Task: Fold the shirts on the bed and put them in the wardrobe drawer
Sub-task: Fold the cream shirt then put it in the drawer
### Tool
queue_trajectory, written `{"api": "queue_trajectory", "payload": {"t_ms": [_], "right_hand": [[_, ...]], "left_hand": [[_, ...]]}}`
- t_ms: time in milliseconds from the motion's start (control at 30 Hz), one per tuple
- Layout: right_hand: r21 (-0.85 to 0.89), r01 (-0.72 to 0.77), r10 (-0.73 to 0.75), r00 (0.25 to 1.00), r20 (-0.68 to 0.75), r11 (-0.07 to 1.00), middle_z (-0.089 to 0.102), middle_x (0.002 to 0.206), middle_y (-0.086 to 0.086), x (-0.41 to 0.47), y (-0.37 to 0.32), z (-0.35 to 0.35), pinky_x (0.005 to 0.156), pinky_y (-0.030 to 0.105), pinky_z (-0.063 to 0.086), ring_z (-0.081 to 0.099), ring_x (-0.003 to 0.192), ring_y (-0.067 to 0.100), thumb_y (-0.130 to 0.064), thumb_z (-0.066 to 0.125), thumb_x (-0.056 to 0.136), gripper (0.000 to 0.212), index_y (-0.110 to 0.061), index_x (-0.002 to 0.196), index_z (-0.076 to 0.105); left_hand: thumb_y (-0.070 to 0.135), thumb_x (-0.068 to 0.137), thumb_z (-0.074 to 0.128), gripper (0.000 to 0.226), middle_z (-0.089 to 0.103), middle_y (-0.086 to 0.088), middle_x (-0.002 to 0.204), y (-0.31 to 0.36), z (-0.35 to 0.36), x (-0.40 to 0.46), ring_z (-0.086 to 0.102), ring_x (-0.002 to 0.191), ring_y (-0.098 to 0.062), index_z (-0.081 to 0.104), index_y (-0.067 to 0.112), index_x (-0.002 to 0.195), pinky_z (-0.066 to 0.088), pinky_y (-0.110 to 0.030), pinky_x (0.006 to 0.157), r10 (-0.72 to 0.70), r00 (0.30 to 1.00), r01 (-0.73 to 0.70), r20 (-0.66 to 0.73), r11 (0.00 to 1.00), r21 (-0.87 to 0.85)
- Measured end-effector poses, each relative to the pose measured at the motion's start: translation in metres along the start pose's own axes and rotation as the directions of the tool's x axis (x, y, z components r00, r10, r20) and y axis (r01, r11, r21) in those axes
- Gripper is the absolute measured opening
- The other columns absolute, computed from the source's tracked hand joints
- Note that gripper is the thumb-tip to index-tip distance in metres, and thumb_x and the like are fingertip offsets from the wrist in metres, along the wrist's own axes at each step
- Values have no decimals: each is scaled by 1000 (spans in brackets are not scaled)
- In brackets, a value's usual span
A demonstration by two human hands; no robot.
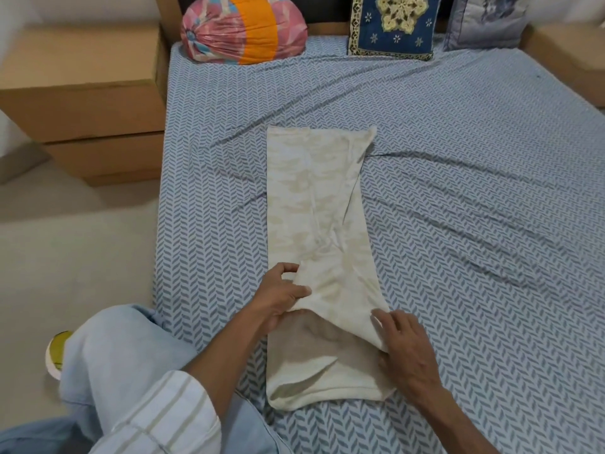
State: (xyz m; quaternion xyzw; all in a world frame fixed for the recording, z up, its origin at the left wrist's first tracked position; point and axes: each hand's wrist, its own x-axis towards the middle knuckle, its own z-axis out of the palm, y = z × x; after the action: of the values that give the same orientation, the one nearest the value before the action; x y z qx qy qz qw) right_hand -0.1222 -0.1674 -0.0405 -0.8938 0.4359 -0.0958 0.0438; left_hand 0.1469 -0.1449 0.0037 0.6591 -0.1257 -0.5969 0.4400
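From the head view we see the shirt [314,204] lying as a long narrow strip down the middle of the bed [458,191], our left hand [278,296] pinching the lifted near edge and our right hand [406,348] curled round the other corner of that flap. We judge the main risk is the soft fabric slipping from one grip or dragging the side folds open, leaving a crooked bundle. The loose, rumpled sheet could also bunch beneath it.
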Motion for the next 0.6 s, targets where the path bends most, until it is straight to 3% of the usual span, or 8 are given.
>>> {"api": "queue_trajectory", "payload": {"t_ms": [100,200,300,400,467,533,600], "right_hand": [[94,78,-65,990,-129,992,51,89,4,-10,8,-5,70,33,43,46,83,26,-3,67,50,63,-19,110,51],[115,131,-118,987,-112,985,50,87,2,-14,7,-4,71,31,42,46,81,25,-7,45,66,39,-20,103,51],[82,125,-128,991,36,989,50,92,0,-13,6,4,68,35,48,51,81,27,-17,45,67,35,-21,101,53],[94,104,-121,972,199,990,52,96,-4,-10,8,0,70,36,45,51,84,22,-38,60,60,44,-25,101,57],[152,80,-114,966,232,985,50,95,-7,-3,8,-6,69,35,40,46,82,16,-48,63,63,41,-27,98,59],[205,58,-100,975,200,977,50,90,-6,7,6,-7,68,35,40,46,78,15,-48,61,76,29,-25,93,62],[245,3,-48,983,179,970,55,87,-4,25,-1,-5,69,36,44,52,78,18,-42,53,87,24,-21,92,64]], "left_hand": [[-8,80,73,50,71,-21,109,7,-3,-10,71,87,-32,58,19,119,56,-35,57,67,997,-66,49,998,-5],[-11,79,72,54,72,-20,107,4,-11,-16,73,84,-31,58,20,120,59,-39,55,102,990,-100,98,995,-28],[-2,77,77,53,71,-13,108,-11,-19,-15,71,89,-29,55,21,120,62,-49,68,43,998,-53,42,964,262],[30,76,81,47,64,-3,100,-12,-19,-8,62,84,-20,52,25,112,52,-30,61,119,990,-32,-78,717,697],[49,79,75,46,61,-2,107,-4,-12,0,60,95,-23,55,25,112,48,-29,73,321,940,-53,-112,465,884],[50,84,69,45,59,-7,116,6,0,17,55,109,-26,61,19,117,45,-34,88,489,872,-156,-30,337,929],[38,89,67,41,60,-10,123,18,11,32,51,117,-28,64,14,122,41,-36,98,519,851,-272,82,303,913]]}}
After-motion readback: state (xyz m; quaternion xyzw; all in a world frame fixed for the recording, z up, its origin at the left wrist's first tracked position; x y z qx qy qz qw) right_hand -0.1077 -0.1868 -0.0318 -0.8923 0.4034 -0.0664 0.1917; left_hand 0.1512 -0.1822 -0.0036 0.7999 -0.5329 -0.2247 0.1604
